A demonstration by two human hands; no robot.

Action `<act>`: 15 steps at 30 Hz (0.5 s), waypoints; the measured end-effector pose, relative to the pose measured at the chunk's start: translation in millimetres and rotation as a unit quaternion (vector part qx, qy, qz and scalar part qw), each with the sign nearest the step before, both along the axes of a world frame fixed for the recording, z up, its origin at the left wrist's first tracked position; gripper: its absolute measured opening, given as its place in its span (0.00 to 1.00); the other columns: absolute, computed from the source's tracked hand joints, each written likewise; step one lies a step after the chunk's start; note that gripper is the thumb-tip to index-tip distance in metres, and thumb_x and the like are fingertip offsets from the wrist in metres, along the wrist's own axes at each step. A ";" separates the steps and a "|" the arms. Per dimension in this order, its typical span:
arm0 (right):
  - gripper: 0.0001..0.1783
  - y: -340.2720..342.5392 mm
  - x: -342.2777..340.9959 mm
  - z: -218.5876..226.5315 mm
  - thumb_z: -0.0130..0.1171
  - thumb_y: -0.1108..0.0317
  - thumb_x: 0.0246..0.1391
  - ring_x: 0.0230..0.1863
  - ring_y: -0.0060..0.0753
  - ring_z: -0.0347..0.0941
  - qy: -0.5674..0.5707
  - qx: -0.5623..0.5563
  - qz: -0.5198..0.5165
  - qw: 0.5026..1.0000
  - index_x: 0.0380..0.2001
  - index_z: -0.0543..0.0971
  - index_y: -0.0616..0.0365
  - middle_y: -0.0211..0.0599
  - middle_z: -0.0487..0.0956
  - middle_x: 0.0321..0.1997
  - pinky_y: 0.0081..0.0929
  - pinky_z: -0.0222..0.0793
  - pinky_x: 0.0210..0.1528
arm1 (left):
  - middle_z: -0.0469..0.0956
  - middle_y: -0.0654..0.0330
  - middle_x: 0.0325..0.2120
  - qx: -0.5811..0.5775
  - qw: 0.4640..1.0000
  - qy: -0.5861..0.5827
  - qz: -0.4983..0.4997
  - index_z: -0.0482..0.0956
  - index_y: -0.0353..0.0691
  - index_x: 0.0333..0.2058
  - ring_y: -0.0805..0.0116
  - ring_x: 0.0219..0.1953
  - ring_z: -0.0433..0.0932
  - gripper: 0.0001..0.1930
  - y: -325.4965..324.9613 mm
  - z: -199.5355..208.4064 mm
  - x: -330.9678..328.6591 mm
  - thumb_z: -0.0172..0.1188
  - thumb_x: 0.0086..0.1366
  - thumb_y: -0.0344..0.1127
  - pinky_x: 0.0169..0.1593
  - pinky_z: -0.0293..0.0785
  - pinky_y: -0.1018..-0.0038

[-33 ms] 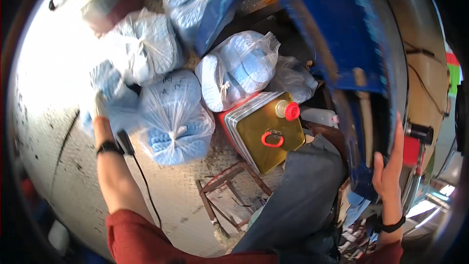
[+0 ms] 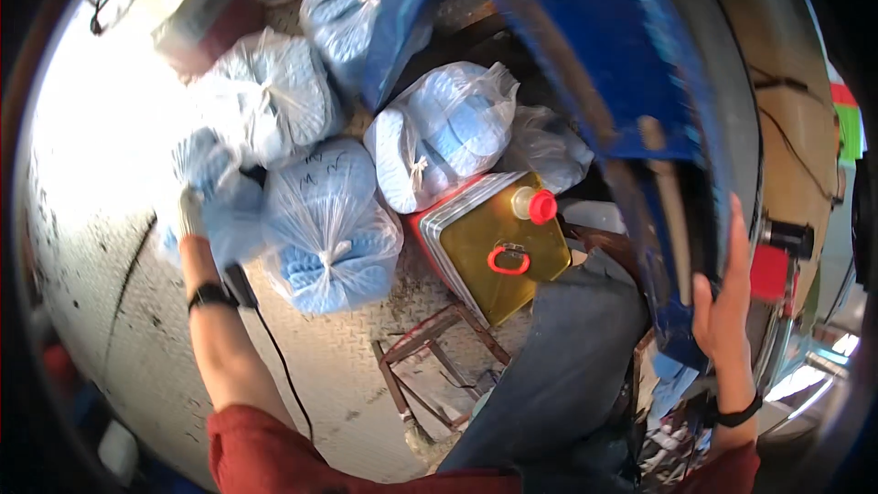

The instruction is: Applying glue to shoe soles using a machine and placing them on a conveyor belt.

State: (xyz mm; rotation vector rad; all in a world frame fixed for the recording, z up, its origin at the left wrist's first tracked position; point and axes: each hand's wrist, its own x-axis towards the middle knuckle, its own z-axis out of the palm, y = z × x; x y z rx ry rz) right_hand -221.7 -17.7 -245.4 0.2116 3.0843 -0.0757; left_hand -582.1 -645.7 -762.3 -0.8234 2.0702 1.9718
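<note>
My left hand (image 2: 190,217), in a pale knitted glove, is closed on a clear plastic bag (image 2: 229,210) of light-blue ribbed pieces. Glare and blur hide most of its fingers. Just right of it stands another clear bag (image 2: 334,261), tied at the neck, with similar blue contents. On the right side my bare right hand (image 2: 727,311) lies along the edge of a large blue metal panel (image 2: 640,101). Its fingers are straight and the thumb stands apart.
More tied bags (image 2: 444,128) lie farther back, near a box (image 2: 197,9). A square gold-topped can (image 2: 503,247) with a red cap stands mid-view. Close to me are a rusty metal frame (image 2: 439,357) and dark cloth (image 2: 558,375). A black cord (image 2: 274,348) runs by my left forearm.
My left hand and the bag at it are slightly lower in the picture. My right hand and the blue panel appear a little farther left, as the whole view has shifted slightly.
</note>
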 end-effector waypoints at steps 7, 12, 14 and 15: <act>0.42 -2.7 -6.5 2.4 0.55 0.78 0.49 0.70 0.55 0.52 0.035 0.013 0.051 0.998 0.67 0.52 0.62 0.53 0.56 0.70 0.43 0.50 0.68 | 0.67 0.65 0.16 -0.102 0.974 0.184 -0.085 0.71 0.39 0.20 0.80 0.19 0.63 0.13 153.2 196.1 124.3 0.52 0.65 0.34 0.27 0.58 0.82; 0.43 -1.4 -4.0 2.9 0.59 0.77 0.47 0.69 0.53 0.54 0.068 0.023 0.062 0.996 0.66 0.53 0.61 0.50 0.57 0.69 0.42 0.52 0.67 | 0.61 0.68 0.15 0.061 0.972 0.214 -0.073 0.68 0.40 0.17 0.80 0.18 0.58 0.14 137.0 341.1 116.4 0.51 0.64 0.30 0.24 0.54 0.81; 0.43 -2.5 -2.6 4.0 0.59 0.76 0.47 0.69 0.53 0.54 0.078 0.018 0.065 0.995 0.66 0.54 0.61 0.50 0.57 0.69 0.42 0.53 0.67 | 0.60 0.68 0.15 0.045 0.959 0.235 -0.152 0.66 0.40 0.16 0.80 0.18 0.57 0.15 170.0 376.8 122.6 0.49 0.65 0.29 0.24 0.54 0.81; 0.43 -2.2 -1.1 3.8 0.60 0.75 0.47 0.69 0.53 0.54 0.077 0.012 0.068 0.995 0.66 0.54 0.61 0.50 0.58 0.69 0.42 0.53 0.67 | 0.59 0.69 0.15 0.029 0.942 0.245 -0.229 0.65 0.41 0.16 0.80 0.18 0.56 0.16 190.4 390.5 126.6 0.48 0.65 0.28 0.24 0.54 0.81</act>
